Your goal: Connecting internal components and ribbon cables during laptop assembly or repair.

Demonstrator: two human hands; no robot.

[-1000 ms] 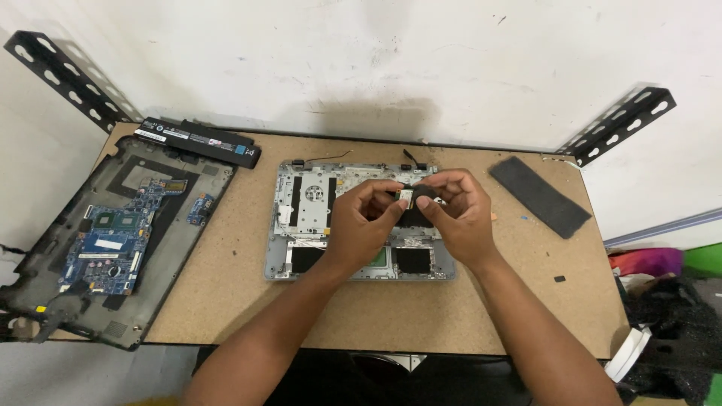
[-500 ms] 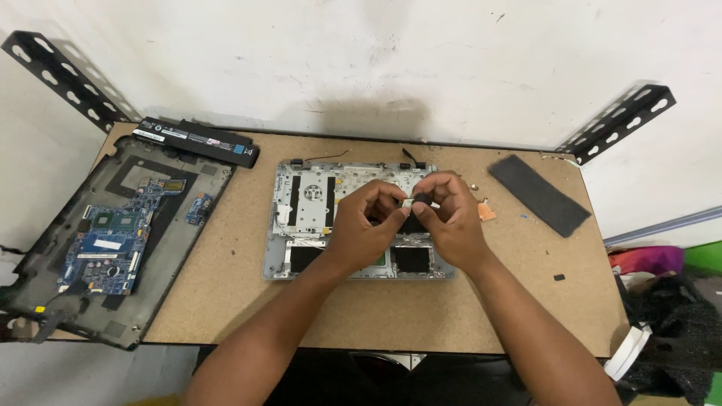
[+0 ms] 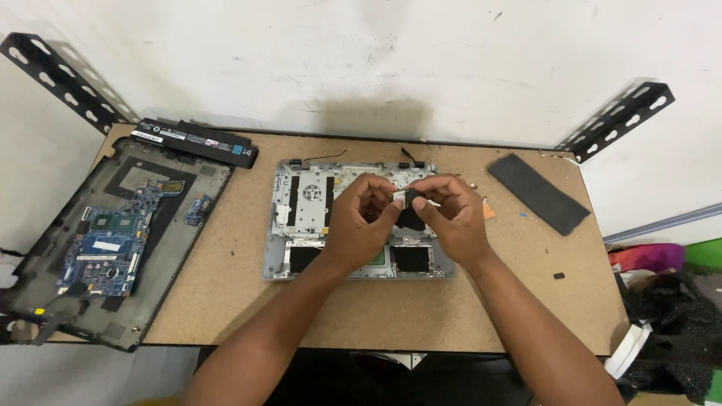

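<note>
At the worktop's left edge a dark laptop base overhangs, its blue circuit board exposed; a long black battery lies by the back-left corner. Mid-worktop, above the grey keyboard frame, the left hand and right hand meet, fingertips pinching one small pale component lifted clear, apparently for a closer look. A dark pad rests near the back-right corner.

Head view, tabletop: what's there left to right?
Laptop base with blue circuit board → silver palmrest frame → left hand → right hand → dark rectangular pad.
</note>
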